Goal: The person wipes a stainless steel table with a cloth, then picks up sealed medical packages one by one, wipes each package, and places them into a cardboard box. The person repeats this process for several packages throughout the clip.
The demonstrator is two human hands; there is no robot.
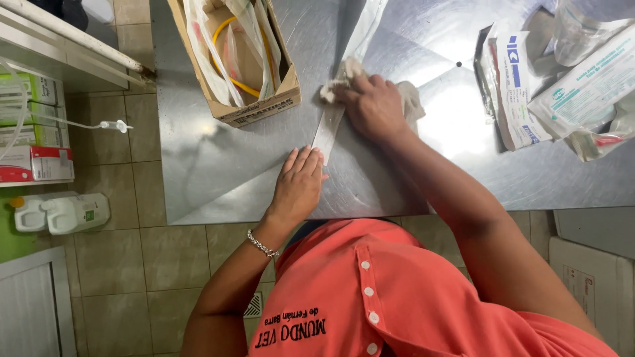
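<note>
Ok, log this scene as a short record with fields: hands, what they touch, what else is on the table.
surface: metal table
left hand: flat, palm down, pinning the near end of a long pouch
right hand: pressing a cloth over the far end of the pouch
box: open cardboard, far left on the table, holds bagged yellow tubing
packs: pile of sealed packets, far right on the table
floor: two white bottles at left

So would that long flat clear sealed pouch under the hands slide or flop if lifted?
The long flat clear pouch probably slides easily on the smooth metal table. It looks thin, so likely floppy and light.
</note>
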